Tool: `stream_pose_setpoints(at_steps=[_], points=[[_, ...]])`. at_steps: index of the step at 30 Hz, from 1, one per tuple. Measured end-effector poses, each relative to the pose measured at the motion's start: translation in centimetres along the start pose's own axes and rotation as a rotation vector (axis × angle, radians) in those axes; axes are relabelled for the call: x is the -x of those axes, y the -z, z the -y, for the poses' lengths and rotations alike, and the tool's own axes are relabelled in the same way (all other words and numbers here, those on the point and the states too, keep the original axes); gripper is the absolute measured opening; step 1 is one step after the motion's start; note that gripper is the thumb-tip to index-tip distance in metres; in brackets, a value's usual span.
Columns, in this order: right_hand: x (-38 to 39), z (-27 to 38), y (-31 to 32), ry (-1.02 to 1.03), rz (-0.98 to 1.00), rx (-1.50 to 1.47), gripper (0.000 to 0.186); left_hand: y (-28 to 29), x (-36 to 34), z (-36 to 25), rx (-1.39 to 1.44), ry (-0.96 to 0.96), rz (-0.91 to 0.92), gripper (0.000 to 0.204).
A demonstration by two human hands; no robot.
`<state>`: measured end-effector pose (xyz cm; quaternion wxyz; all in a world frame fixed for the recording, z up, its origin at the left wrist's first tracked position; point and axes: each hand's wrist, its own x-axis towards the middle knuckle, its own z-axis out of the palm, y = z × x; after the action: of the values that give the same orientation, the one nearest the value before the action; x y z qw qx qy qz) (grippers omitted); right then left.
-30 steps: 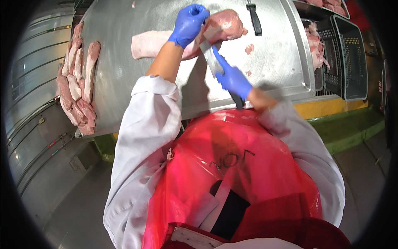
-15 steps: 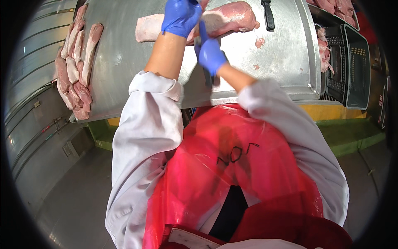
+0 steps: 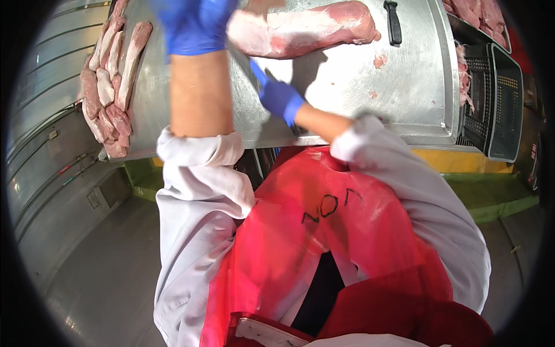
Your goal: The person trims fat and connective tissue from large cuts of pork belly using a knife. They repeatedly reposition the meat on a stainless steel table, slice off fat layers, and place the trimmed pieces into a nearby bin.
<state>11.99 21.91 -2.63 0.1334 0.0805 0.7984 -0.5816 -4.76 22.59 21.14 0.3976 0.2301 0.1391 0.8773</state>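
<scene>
A long pale-pink slab of meat (image 3: 312,29), which looks like a pork loin, lies across the metal table (image 3: 376,110). Above its left end is my blue-gloved left hand (image 3: 193,26), smeared by motion with its fingers unclear. A blurred pinkish shape shows near the top edge beside it. My right hand (image 3: 280,99), also in a blue glove, is closed below the meat with the index finger stretched forward. It appears to grip a knife; a dark handle end (image 3: 296,128) shows below the palm, while the blade is hard to make out.
A knife with a black handle (image 3: 392,23) lies right of the meat. Several long meat strips (image 3: 107,87) are piled at the table's left. Small scraps (image 3: 379,61) dot the table. A grey crate (image 3: 504,104) and meat trimmings (image 3: 463,78) sit beyond the right rim.
My left hand has moved left and closer to the camera, off the middle of the meat. My right hand has drawn slightly down and left, away from the meat. The view has shifted slightly.
</scene>
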Motion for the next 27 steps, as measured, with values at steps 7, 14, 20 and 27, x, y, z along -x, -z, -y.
stream_pose_setpoints(at_steps=[7,14,20,27], points=[[1.0,-2.3,8.3,0.131,-0.260,-0.212,0.074,-1.0,9.7,-15.7,-0.497,-0.310,-0.321,0.015],[9.3,-7.9,12.8,-0.116,-0.384,-0.431,0.076,3.3,23.1,-17.7,-0.548,-0.383,-0.615,0.024],[10.8,-6.8,13.0,-0.028,-0.394,-0.298,0.076,0.5,18.6,-15.9,-0.683,-0.260,-0.356,0.007],[8.3,-7.5,13.4,-0.045,-0.459,-0.282,0.064,1.7,3.2,2.4,-1.262,0.036,0.171,0.040]])
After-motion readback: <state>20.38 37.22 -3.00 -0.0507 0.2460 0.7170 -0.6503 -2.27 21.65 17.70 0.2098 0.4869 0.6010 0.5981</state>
